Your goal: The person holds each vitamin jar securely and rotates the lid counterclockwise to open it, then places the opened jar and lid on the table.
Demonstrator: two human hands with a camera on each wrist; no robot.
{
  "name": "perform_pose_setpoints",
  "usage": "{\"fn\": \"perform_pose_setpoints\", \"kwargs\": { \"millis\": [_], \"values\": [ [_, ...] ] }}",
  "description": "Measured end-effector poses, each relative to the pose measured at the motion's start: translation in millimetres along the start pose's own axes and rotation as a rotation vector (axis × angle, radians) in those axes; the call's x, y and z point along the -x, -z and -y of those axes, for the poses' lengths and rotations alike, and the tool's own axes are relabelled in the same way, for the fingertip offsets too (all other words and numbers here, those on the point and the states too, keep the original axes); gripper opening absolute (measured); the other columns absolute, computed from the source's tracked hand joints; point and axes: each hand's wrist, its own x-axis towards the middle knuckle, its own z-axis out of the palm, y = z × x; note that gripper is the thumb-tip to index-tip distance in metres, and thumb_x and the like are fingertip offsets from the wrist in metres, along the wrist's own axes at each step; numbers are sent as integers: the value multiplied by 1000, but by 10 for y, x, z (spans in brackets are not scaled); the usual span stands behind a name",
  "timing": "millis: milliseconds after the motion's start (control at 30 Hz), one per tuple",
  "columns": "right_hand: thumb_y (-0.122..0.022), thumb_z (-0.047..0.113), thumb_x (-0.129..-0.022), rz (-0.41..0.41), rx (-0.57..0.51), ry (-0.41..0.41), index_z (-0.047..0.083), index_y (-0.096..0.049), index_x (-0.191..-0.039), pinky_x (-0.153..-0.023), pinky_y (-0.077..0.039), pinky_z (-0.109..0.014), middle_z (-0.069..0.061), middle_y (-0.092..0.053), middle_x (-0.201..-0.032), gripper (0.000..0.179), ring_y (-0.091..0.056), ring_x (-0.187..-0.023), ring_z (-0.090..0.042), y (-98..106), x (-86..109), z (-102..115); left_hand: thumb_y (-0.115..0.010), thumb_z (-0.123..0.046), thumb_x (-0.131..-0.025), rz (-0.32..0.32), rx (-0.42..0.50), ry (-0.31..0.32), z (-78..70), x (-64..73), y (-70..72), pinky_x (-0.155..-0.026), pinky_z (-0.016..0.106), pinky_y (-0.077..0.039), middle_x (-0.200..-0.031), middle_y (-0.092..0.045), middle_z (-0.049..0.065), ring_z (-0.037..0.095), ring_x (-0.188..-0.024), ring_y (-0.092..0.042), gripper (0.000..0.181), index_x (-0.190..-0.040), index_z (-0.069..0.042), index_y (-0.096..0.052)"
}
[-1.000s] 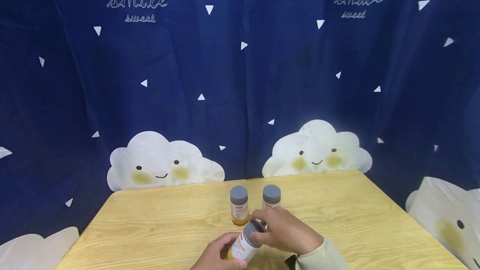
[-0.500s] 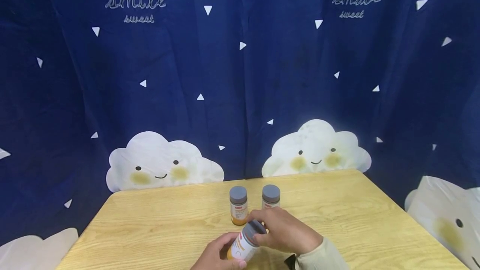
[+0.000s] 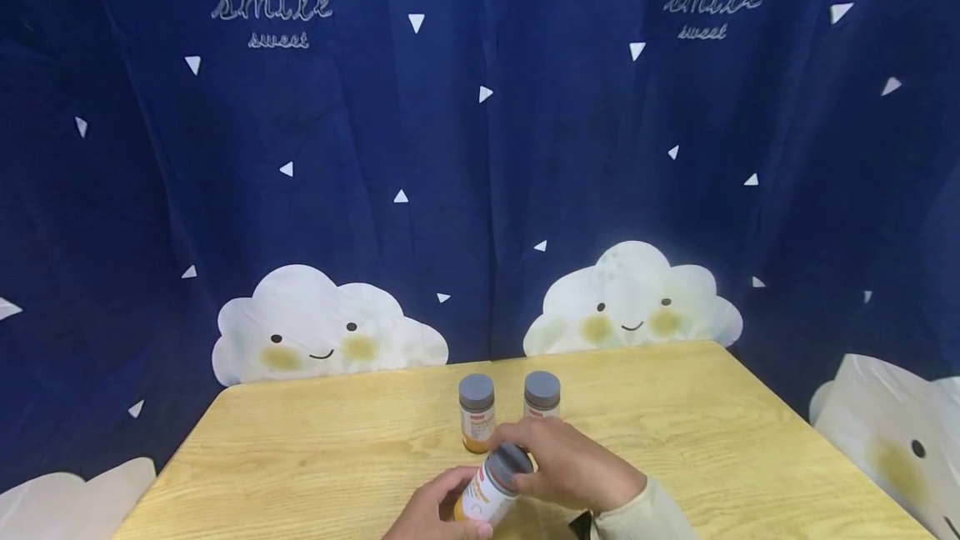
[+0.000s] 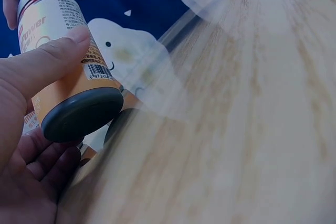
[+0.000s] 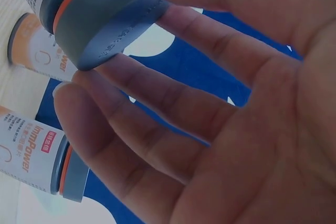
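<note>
A pill bottle (image 3: 486, 497) with a white and orange label is held tilted over the near part of the table. My left hand (image 3: 437, 510) grips its body, the thumb (image 4: 58, 56) lying across the label in the left wrist view. On the grey cap (image 3: 510, 465) are the thumb and fingers of my right hand (image 3: 576, 467). From the right wrist, the fingertips touch the rim of the cap (image 5: 107, 27), and an orange ring shows below it. The cap is on the bottle, whose dark base (image 4: 84, 114) points down toward the left hand's curled lower fingers.
Two similar capped bottles stand upright just beyond the hands: one bottle (image 3: 477, 419) on the left, another bottle (image 3: 542, 394) partly hidden by the right hand. The wooden table (image 3: 315, 448) ends at a blue curtain (image 3: 337, 148) printed with clouds.
The right hand's fingers have shifted slightly to the left around the cap. The left hand and the held bottle stay almost where they were; the two standing bottles have not moved.
</note>
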Motion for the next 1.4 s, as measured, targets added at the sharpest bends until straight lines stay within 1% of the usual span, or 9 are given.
{"fn": "perform_pose_setpoints", "kwargs": {
  "millis": [200,333,567,700,900,1033,1133,1233,1400],
  "values": [
    [-78,8,-77,16,31,9,23,-66,-105,-74,-47,-24,12,-63,-99,34,-53,-87,-5,-11,-1,1,-77,-24,-83,-8,-12,1,-3,-9,-5,-84,27,-49,-119,-63,8,23,-104,-61,56,-133,-9,-55],
    [-80,17,-78,-7,40,-12,23,-65,-113,-73,-48,-25,8,-63,-104,38,-54,-91,-6,-26,12,1,-76,-22,-84,-2,-1,-9,9,-9,-11,-84,28,-49,-119,-63,8,23,-103,-61,55,-133,-9,-55],
    [-72,44,-83,-90,25,-155,20,-65,-114,-65,-46,-28,7,-63,-99,40,-53,-79,-6,-32,37,0,-75,-22,-85,24,25,-2,2,-4,-22,-85,29,-49,-119,-62,8,23,-103,-61,55,-134,-8,-53],
    [-68,51,-84,-135,19,-213,14,-67,-109,-57,-44,-28,7,-63,-87,45,-54,-70,-7,-31,29,9,-75,-23,-85,20,14,-7,-5,-9,-16,-86,29,-49,-120,-61,9,23,-104,-60,56,-134,-8,-53],
    [-69,51,-82,-158,-9,-247,10,-69,-91,-50,-42,-27,6,-61,-73,42,-52,-59,-8,-40,32,7,-73,-21,-87,46,55,-4,13,1,-30,-89,34,-49,-122,-60,10,26,-105,-60,54,-135,-8,-52],
    [-71,49,-81,-175,-12,-269,12,-59,-66,-43,-28,-23,12,-42,-57,41,-34,-48,-5,-47,16,6,-74,-24,-86,26,28,6,-3,-18,-23,-89,33,-49,-121,-61,8,25,-106,-60,54,-134,-11,-54],
    [-72,47,-81,-183,-21,-269,15,-50,-58,-42,-19,-23,13,-27,-54,45,-23,-47,-6,-55,2,3,-75,-26,-85,12,8,9,-15,-28,-14,-88,31,-49,-120,-62,7,25,-107,-59,54,-133,-11,-55],
    [-72,44,-82,-173,-49,-246,15,-50,-55,-41,-20,-21,14,-27,-51,45,-24,-45,-4,-68,-8,-3,-75,-25,-85,14,6,7,-13,-24,-10,-87,31,-49,-120,-62,7,24,-105,-60,55,-133,-10,-54],
    [-73,42,-82,-153,-66,-206,16,-59,-57,-40,-29,-20,16,-38,-49,39,-31,-45,-2,-85,-25,-11,-75,-24,-85,19,7,6,-7,-12,-4,-86,32,-49,-119,-62,7,23,-104,-61,54,-133,-9,-54]
  ]
}}
